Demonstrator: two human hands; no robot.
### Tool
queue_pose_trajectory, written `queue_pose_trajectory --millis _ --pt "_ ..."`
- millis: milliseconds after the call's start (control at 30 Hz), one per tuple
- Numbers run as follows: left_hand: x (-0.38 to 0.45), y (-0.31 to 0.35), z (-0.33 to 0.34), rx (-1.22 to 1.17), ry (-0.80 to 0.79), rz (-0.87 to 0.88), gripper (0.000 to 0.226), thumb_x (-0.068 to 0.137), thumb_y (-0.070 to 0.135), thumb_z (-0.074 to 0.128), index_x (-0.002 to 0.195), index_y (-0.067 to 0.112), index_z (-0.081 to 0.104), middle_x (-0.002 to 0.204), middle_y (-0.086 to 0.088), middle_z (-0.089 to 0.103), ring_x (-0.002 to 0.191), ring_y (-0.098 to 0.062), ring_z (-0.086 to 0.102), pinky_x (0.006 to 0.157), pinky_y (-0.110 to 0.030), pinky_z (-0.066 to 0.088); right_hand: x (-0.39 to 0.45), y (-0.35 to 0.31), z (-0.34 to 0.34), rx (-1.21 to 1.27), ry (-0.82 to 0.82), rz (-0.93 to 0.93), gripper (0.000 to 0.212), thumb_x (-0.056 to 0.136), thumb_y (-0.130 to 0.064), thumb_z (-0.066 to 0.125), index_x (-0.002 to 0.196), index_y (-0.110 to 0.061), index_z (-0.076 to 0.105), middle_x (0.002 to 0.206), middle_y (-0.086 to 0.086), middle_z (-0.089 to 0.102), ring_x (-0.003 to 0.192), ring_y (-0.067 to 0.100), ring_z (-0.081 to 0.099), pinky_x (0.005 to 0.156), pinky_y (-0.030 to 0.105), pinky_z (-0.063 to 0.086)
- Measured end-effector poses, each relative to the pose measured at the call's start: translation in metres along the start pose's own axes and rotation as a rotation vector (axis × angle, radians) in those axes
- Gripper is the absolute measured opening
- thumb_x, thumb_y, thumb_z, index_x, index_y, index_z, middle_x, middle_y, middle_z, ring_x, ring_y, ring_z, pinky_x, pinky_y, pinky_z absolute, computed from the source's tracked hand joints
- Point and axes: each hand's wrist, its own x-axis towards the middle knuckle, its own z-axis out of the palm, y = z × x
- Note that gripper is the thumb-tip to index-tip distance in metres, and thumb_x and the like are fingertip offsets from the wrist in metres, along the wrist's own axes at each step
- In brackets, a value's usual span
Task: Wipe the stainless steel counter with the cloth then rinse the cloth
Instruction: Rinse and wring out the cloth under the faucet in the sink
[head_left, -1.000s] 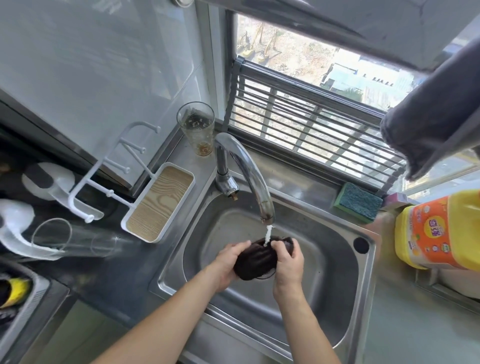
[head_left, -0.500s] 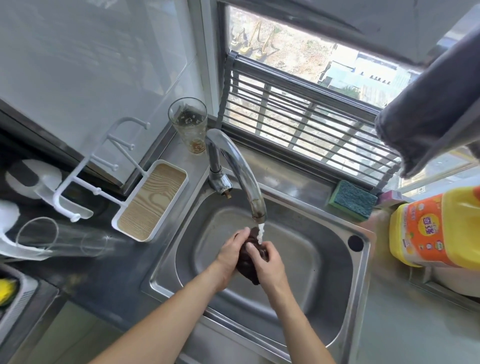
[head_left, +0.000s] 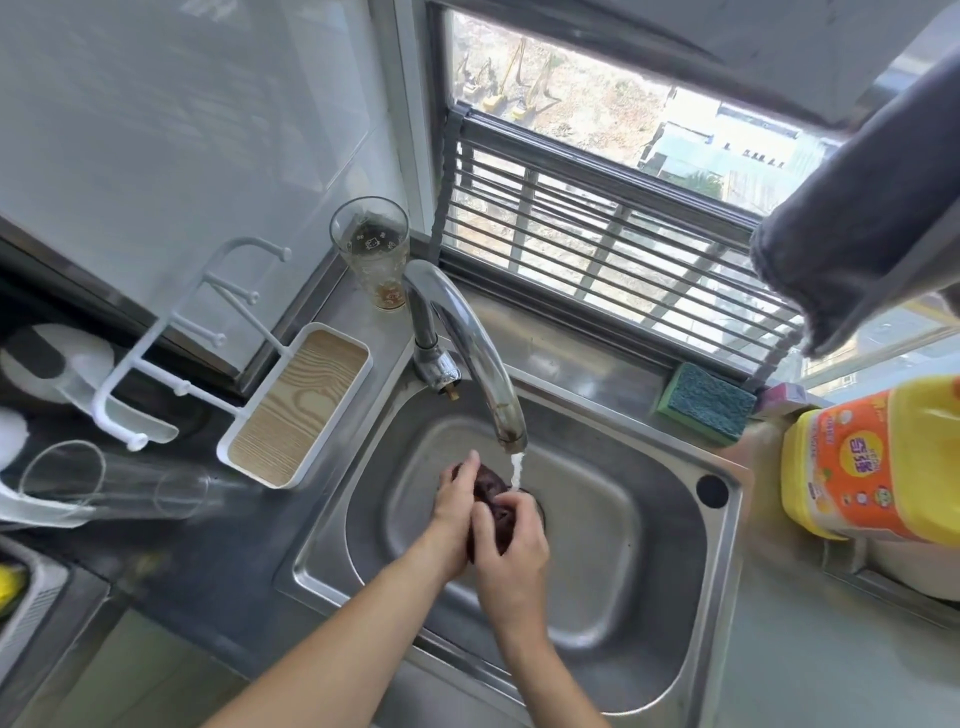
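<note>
Cloth (head_left: 489, 488), bunched dark between left hand (head_left: 457, 506) and right hand (head_left: 511, 545), sits under the tap (head_left: 467, 343) stream over the sink (head_left: 717, 545), fingers clamped on it so water flushes through.

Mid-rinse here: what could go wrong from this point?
Water runs from the curved chrome faucet onto the bunched dark brown cloth that the left hand and right hand squeeze over the stainless steel sink. Spray may wet the rim. The cloth could slip toward the drain.
</note>
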Motion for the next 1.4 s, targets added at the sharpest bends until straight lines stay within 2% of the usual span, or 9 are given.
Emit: queue_pose_trajectory --millis 100,233,433,667,800,900,1033,1233,1400 --pt "-0.014 -0.007 0.007 0.067 -0.076 -0.056 0.032 0.099 0.031 0.056 0.075 0.012 0.065 0.063 -0.002 0.067 0.056 -0.014 0.063 0.055 -0.02 0.052 0.015 -0.002 0.004 -0.047 0.073 0.062 0.029 0.098 -0.038 0.053 0.076 -0.02 0.05 0.075 -0.002 0.062 0.074 0.016 0.057 0.069 0.031 0.038" --pt "-0.027 -0.021 0.016 0.266 -0.16 0.007 0.033 0.098 0.008 0.054 0.066 0.014 0.058 0.043 0.011 0.059 0.056 -0.007 0.056 0.049 -0.012 0.044 0.076 0.011 -0.013 -0.007 0.162 0.532 0.038 0.103 -0.041 0.047 0.086 -0.01 0.062 0.094 0.017 0.072 0.093 0.038 0.063 0.082 0.04 0.045" --pt "0.009 0.008 0.003 0.201 -0.006 -0.064 0.052 0.078 0.049 0.073 0.093 -0.001 0.073 0.08 -0.012 0.073 0.078 -0.028 0.07 0.08 -0.041 0.059 0.004 -0.03 0.017 -0.018 0.035 0.154 0.033 0.098 -0.03 0.046 0.065 -0.028 0.044 0.076 0.008 0.066 0.072 0.023 0.052 0.067 0.034 0.033" --pt "-0.024 -0.003 0.008 0.383 -0.229 -0.035 0.027 0.098 0.017 0.056 0.073 0.013 0.064 0.058 0.007 0.066 0.059 -0.009 0.062 0.057 -0.019 0.051 0.082 0.0 0.002 -0.038 0.032 0.463 0.039 0.101 -0.035 0.045 0.084 -0.007 0.065 0.096 0.021 0.072 0.097 0.042 0.064 0.082 0.042 0.045" --pt "-0.003 0.017 0.002 0.307 -0.004 -0.065 0.032 0.089 0.034 0.064 0.084 0.004 0.072 0.085 -0.014 0.075 0.082 -0.027 0.071 0.082 -0.04 0.058 0.033 -0.026 0.02 -0.076 -0.008 0.263 0.028 0.102 -0.021 0.049 0.076 -0.016 0.057 0.094 0.021 0.071 0.09 0.037 0.062 0.073 0.036 0.034" --pt "-0.006 0.015 0.001 0.328 -0.071 -0.072 0.03 0.095 0.033 0.061 0.089 0.006 0.072 0.085 -0.011 0.072 0.076 -0.023 0.067 0.075 -0.032 0.054 0.029 -0.024 0.013 -0.149 0.009 0.156 0.032 0.099 -0.03 0.046 0.076 -0.011 0.058 0.089 0.02 0.071 0.084 0.036 0.062 0.069 0.035 0.031" --pt "-0.025 0.001 -0.006 0.374 -0.426 -0.181 0.016 0.103 0.028 0.051 0.105 0.018 0.063 0.1 -0.007 0.067 0.086 -0.017 0.064 0.068 -0.028 0.053 0.084 0.004 -0.015 -0.05 0.074 0.45 0.038 0.104 -0.036 0.049 0.075 -0.012 0.057 0.086 0.017 0.068 0.086 0.035 0.06 0.078 0.04 0.041" --pt "-0.019 0.008 -0.034 0.251 -0.503 -0.357 0.04 0.099 0.022 0.039 0.13 0.013 0.063 0.131 -0.024 0.065 0.12 -0.042 0.063 0.083 -0.053 0.06 0.083 0.0 -0.031 0.5 -0.002 0.61 0.014 0.096 -0.023 0.066 0.091 -0.009 0.065 0.083 0.009 0.067 0.079 0.023 0.062 0.079 0.039 0.051" --pt "-0.012 0.016 -0.026 0.237 -0.208 -0.145 0.029 0.102 0.024 0.055 0.127 0.01 0.061 0.114 -0.019 0.069 0.088 -0.031 0.07 0.054 -0.031 0.06 0.069 0.01 -0.036 0.481 0.046 0.632 0.026 0.088 -0.022 0.077 0.103 -0.002 0.071 0.094 0.016 0.076 0.086 0.027 0.07 0.087 0.042 0.056"
